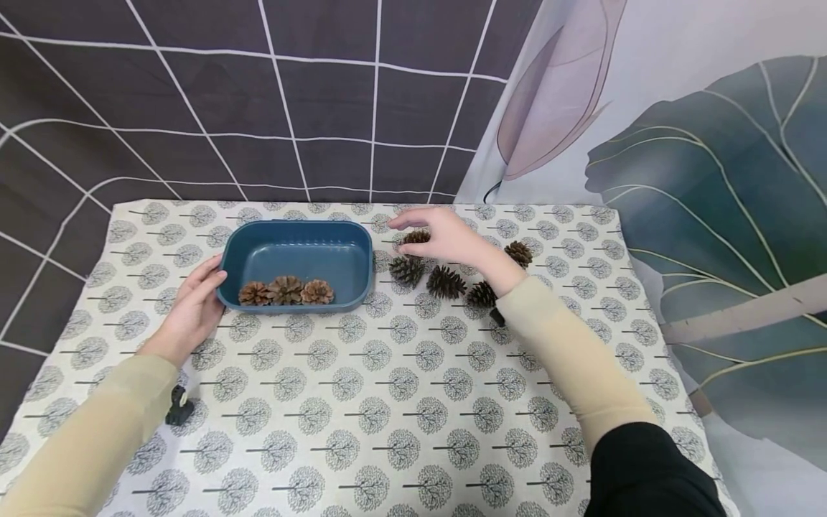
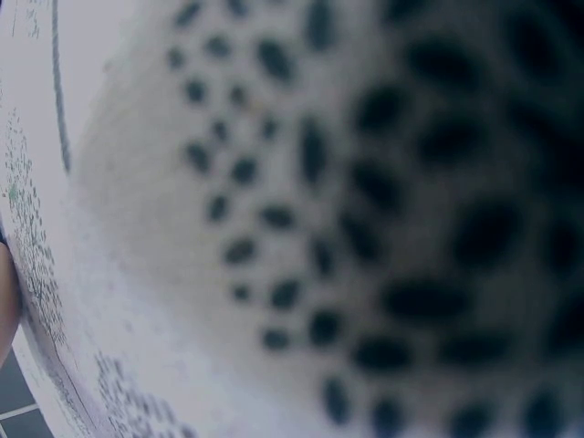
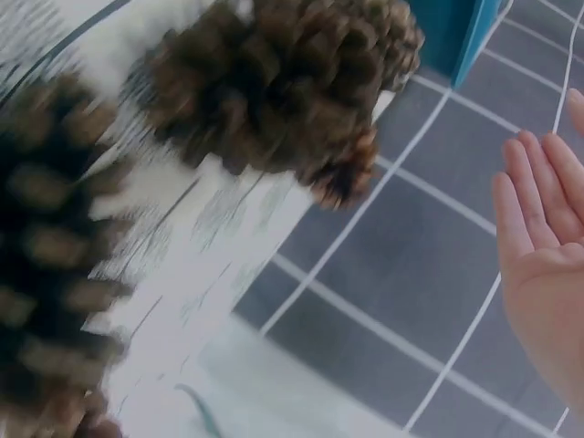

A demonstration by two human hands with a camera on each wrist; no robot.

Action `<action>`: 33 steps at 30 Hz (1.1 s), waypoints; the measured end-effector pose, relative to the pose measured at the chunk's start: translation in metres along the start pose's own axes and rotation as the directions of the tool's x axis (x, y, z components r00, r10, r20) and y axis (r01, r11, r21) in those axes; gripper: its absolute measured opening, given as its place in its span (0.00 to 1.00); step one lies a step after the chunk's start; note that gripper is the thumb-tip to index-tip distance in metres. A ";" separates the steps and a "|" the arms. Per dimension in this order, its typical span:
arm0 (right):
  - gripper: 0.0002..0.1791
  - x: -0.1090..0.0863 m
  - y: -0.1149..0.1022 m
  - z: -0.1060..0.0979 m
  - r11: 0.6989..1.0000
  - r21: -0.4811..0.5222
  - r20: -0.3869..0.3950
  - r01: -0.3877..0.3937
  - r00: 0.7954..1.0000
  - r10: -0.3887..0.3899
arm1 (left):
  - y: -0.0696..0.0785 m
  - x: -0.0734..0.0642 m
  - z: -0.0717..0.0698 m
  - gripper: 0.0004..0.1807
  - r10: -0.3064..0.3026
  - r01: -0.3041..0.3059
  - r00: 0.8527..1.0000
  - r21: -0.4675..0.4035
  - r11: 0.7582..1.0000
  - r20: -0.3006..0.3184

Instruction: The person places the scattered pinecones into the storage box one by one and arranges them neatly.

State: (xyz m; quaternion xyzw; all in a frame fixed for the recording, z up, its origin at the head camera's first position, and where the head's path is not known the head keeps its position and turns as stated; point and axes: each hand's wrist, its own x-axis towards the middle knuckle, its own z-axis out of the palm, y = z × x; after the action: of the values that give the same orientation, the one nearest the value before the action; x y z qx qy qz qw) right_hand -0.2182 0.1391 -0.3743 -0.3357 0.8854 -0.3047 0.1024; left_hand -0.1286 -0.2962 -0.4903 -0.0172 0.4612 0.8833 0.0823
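The left hand (image 1: 190, 307) rests uncurled against the left end of the blue tub (image 1: 304, 260), likely to steady it and its three brown cones (image 1: 286, 290), while the right hand (image 1: 446, 235), thumb and fingers apart, hovers empty over darker cones (image 1: 446, 283) to the right.

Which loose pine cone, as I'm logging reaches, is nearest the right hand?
The brown pine cone showing between the thumb and fingers of the right hand; the other four loose pine cones lie outside that gap.
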 end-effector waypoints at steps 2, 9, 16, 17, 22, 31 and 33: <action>0.26 -0.008 0.005 -0.006 1.000 -0.008 -0.019 -0.011 1.000 0.011 | 0.000 0.000 0.000 0.21 -0.002 0.002 1.000 0.008 1.000 -0.005; 0.26 -0.036 0.027 -0.024 0.999 0.006 -0.094 -0.045 0.995 0.045 | 0.001 -0.001 0.001 0.21 -0.001 0.001 1.000 0.026 1.000 -0.009; 0.26 -0.064 0.045 -0.038 0.998 0.029 -0.171 -0.049 0.984 0.053 | 0.001 -0.002 0.001 0.21 -0.001 0.001 1.000 0.010 1.000 -0.003; 0.25 -0.068 0.048 -0.040 0.998 0.028 -0.180 -0.052 0.982 0.056 | 0.001 -0.002 0.002 0.21 -0.002 0.002 1.000 0.008 1.000 -0.001; 0.26 -0.085 0.061 -0.047 0.994 0.033 -0.218 -0.105 0.970 0.110 | 0.001 -0.002 0.002 0.21 -0.002 0.002 1.000 -0.001 1.000 0.002; 0.26 -0.114 0.081 -0.051 0.979 0.039 -0.232 -0.198 0.952 0.202 | 0.001 -0.002 0.002 0.20 -0.001 0.001 1.000 0.026 1.000 -0.001; 0.25 -0.119 0.085 -0.051 0.977 0.045 -0.220 -0.210 0.952 0.215 | 0.001 -0.002 0.002 0.20 -0.001 0.001 1.000 0.035 0.999 -0.002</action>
State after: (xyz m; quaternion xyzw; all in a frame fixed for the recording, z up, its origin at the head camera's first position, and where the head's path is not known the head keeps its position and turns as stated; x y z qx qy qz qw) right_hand -0.1933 0.2906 -0.3884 -0.2010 0.9189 -0.3372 0.0377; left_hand -0.1268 -0.2954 -0.4878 -0.0167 0.4766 0.8751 0.0827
